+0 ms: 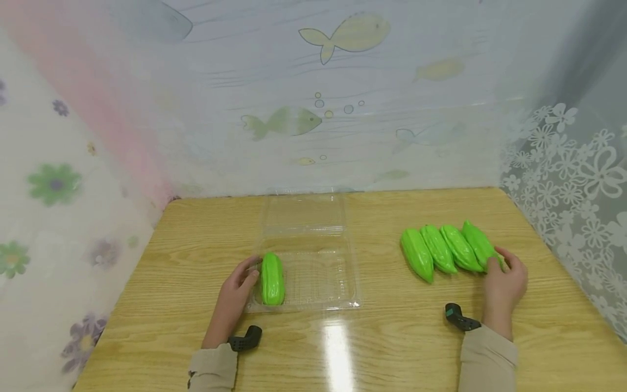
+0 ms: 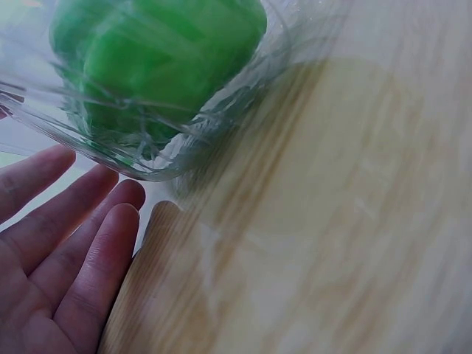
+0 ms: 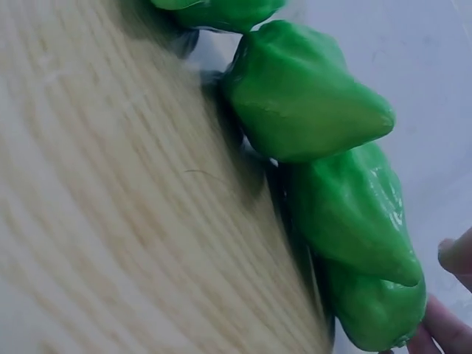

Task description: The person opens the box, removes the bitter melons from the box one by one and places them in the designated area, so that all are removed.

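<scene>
At the right of the head view, several glossy green ridged fruits lie side by side on the table. My right hand [image 1: 505,280] is at the near end of the rightmost fruit [image 1: 476,245]. In the right wrist view, its fingers [image 3: 441,328] are right at that fruit's end, while the thumb stands apart from it. A clear plastic clamshell box [image 1: 313,308] lies with its lid open toward the wall. One green fruit [image 1: 272,280] lies lengthwise in its left side. My left hand [image 1: 237,291] is beside the box's left rim, its fingers [image 2: 92,254] nearly straight and holding nothing.
The wood-grain table [image 1: 392,337] ends at a wall covering [image 1: 343,147] with fish drawings. Flowered coverings flank the left and right sides. The box's open lid [image 1: 305,212] lies close to the table's back edge. Each wrist wears a black device [image 1: 460,318].
</scene>
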`<state>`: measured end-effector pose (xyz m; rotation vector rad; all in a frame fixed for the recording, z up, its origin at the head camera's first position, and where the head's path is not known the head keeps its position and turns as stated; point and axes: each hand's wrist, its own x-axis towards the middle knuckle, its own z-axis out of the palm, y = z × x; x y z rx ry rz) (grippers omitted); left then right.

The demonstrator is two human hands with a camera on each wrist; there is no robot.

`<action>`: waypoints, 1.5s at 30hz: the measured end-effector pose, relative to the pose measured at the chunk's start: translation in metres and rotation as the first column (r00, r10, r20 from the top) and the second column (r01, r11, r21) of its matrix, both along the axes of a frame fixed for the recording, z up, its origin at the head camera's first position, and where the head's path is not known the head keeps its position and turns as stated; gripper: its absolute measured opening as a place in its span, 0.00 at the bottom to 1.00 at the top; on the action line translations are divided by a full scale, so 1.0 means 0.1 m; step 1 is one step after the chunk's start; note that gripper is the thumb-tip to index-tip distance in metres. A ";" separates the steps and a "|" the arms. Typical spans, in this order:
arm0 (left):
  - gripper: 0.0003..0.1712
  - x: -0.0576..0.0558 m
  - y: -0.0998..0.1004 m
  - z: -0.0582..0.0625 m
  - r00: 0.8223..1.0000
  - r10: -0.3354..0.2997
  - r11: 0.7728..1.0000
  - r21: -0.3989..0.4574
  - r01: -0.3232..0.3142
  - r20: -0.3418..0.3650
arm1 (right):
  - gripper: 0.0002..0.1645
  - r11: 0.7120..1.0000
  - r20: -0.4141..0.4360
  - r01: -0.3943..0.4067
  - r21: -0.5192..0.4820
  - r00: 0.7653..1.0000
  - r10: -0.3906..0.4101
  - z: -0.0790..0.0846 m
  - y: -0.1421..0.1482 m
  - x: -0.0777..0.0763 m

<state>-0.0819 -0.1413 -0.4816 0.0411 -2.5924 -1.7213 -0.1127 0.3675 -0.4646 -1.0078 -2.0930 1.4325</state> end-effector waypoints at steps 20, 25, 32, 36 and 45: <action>0.22 -0.02 0.00 0.00 1.000 -0.004 1.000 0.014 0.004 0.002 | 0.10 0.989 -0.440 -0.060 -0.133 0.898 -0.005 0.31 -0.20 0.02; 0.24 0.01 0.01 0.09 0.999 -0.020 0.999 0.038 0.019 0.026 | 0.17 0.958 -0.219 -0.281 0.062 0.932 0.288 0.34 -0.31 0.03; 0.23 0.09 0.08 0.26 0.999 -0.016 0.999 0.036 0.015 0.035 | 0.24 0.802 -0.049 -0.553 0.223 0.816 0.576 0.42 -0.47 0.03; 0.24 0.03 0.03 0.10 1.000 -0.008 0.999 0.031 0.007 0.020 | 0.25 0.710 0.015 -0.656 0.258 0.737 0.676 0.45 -0.53 0.03; 0.25 0.00 0.00 0.02 1.000 -0.012 1.000 0.009 0.012 0.004 | 0.28 0.596 0.178 -0.775 0.209 0.629 0.756 0.54 -0.59 0.03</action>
